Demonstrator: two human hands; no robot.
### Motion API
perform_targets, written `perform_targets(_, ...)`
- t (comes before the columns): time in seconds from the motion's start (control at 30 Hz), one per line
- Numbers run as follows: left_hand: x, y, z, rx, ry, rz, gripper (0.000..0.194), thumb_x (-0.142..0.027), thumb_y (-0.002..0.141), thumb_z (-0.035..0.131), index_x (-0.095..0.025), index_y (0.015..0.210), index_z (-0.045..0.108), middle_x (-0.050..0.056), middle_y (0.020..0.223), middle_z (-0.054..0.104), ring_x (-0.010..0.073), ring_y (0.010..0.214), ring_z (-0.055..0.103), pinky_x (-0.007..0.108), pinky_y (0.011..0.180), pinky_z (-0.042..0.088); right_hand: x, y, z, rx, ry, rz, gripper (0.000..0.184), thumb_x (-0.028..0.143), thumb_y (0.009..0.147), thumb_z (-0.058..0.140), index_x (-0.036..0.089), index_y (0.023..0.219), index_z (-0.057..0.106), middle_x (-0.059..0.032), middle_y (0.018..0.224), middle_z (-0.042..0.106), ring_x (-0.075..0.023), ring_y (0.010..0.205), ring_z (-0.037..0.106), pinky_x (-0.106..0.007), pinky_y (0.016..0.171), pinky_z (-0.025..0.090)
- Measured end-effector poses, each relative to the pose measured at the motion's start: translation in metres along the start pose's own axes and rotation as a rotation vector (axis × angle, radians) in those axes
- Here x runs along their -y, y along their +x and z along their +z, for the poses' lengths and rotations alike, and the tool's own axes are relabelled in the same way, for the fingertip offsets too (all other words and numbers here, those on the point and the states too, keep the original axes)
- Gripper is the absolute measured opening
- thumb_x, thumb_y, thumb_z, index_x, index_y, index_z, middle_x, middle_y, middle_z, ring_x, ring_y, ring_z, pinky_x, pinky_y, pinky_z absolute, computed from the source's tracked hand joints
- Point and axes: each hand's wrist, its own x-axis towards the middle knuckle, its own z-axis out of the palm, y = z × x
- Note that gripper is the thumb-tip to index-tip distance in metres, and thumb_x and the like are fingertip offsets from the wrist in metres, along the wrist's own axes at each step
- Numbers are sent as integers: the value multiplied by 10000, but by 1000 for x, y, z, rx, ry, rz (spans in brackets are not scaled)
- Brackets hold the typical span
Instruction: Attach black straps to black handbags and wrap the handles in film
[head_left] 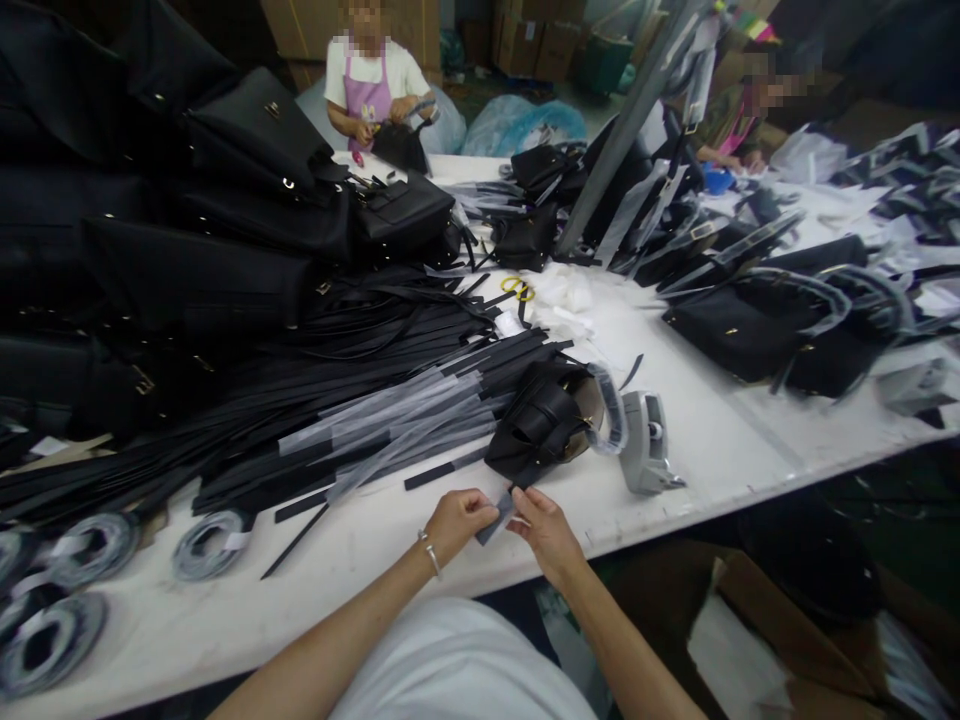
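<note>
Close to the table's front edge, my left hand [461,525] pinches one side of a short dark strap end [493,524] with clear plastic film on it. My right hand [546,530] has its fingers closed on the same strap end from the other side. Just beyond my hands is a small black handbag [536,420], tilted, with a film-wrapped handle [611,410]. Whether the strap end joins this bag is hard to make out. A grey tape dispenser [645,450] stands right of the bag.
Black straps [360,350], some film-wrapped, cover the table's left. Black bags [202,260] pile up behind them. Film-wrapped coils [211,545] lie front left, yellow scissors [517,289] farther back. A slanted metal post [626,130] rises mid-table. Two people [379,80] work across the table.
</note>
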Motion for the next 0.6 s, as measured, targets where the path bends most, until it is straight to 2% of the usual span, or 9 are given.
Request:
perform_targets(0.07,0,10,10,-24,-37,16,295,-405,643,640,-147,539,543,-50,477,462,92,481,393,220,486,284,2,-4,-4,26,64,1,336,455,720,724,208,946,692,-31,886,696,-171,788,620,-305,684,511)
perform_targets(0.17,-2,26,24,-51,-76,41,318,-445,659,628,-145,578,560,-32,512,510,103,498,431,225,500,315,6,-8,-16,39,78,24,378,431,702,750,205,997,684,-59,997,701,-206,900,640,-344,759,519)
perform_targets(0.3,-8,42,40,-116,-112,72,303,-437,677,625,-145,611,576,-17,550,558,119,529,483,233,527,358,11,-2,-28,8,29,45,405,411,658,787,149,955,705,-87,943,718,-219,894,657,-344,785,517)
perform_targets(0.47,-19,48,52,-233,-120,114,230,-381,703,609,-157,661,579,-34,581,560,119,556,502,229,557,385,20,13,-24,-154,11,-37,402,428,579,821,125,820,713,-60,776,721,-191,732,667,-310,670,549)
perform_targets(0.6,-26,42,55,-329,-39,176,159,-308,718,602,-167,653,569,-35,601,553,116,572,499,223,566,380,31,19,-15,-235,-83,-28,427,476,562,803,105,743,694,-49,635,690,-176,596,651,-266,509,540)
